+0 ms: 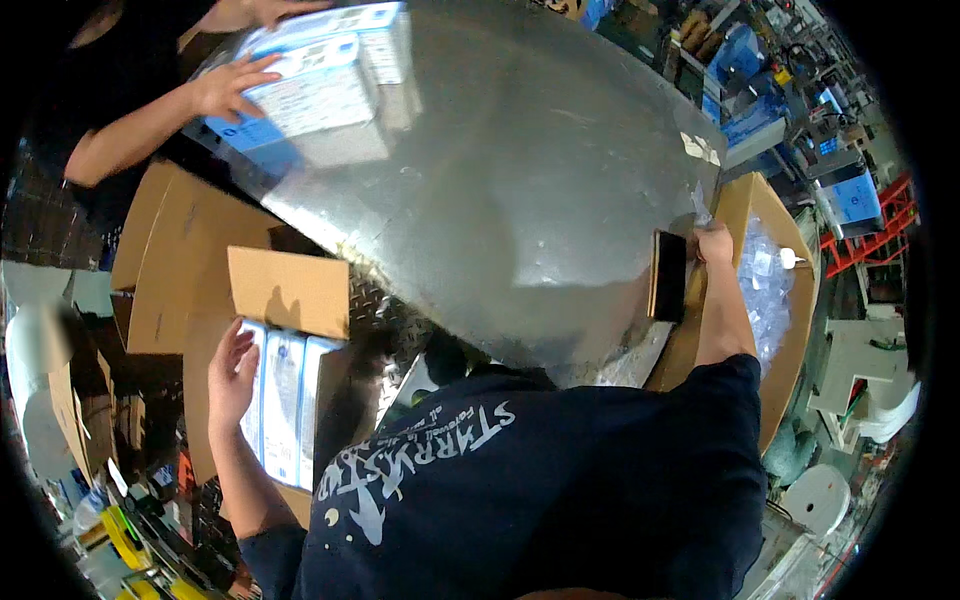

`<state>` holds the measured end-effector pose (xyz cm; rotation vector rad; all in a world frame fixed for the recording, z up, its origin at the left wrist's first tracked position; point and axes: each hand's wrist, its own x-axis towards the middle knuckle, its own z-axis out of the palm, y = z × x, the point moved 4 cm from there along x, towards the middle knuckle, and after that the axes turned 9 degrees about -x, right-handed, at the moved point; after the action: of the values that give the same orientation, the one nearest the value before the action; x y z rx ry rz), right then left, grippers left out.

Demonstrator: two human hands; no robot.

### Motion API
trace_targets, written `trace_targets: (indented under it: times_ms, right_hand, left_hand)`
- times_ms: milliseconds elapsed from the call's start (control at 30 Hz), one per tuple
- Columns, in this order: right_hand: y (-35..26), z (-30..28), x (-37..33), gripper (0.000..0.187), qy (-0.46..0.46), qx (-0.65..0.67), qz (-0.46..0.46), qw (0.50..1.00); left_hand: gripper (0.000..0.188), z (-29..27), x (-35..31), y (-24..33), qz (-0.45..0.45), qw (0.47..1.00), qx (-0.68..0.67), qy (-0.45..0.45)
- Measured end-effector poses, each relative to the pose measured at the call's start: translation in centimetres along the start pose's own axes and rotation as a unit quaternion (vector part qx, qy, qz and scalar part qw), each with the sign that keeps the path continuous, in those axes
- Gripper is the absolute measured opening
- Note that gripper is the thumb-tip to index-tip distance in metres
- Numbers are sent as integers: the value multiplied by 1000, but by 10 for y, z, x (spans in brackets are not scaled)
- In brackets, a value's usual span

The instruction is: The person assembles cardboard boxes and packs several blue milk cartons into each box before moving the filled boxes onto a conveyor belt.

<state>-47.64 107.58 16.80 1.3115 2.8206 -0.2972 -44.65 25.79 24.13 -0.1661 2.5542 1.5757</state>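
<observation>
Metal table (480,130) out front, left hand (233,368) loosely spread just left of blue-white boxes (288,400) running fore-and-aft; right hand (713,244) well apart, can't tell its grip.

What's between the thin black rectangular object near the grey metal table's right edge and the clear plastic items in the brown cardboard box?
The person's bare right forearm and the box's left cardboard wall, as the head view shows.

Along the near edge of the metal table (560,200), the dark shirt (570,480) bears large and small pale lettering. At the table's far-left end, 2 white-and-blue boxes (315,85) carry blurred print; left of it, cartoned packs (288,400) carry illegible blue print.
</observation>
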Motion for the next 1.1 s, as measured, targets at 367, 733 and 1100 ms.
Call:
trace_targets:
  times_ms: [367,733,1100]
  right_hand:
    - [-96,-16,54,29,47,-155,-114,980]
    - [-379,-18,-359,29,16,230,-695,681]
    - [-377,78,-482,28,-463,135,-579,657]
  left_hand:
    - [41,134,81,85,61,968,98,-223]
    - [39,177,41,107,-104,827,-534,-145]
    - [40,-21,-141,-145,-201,968,-120,95]
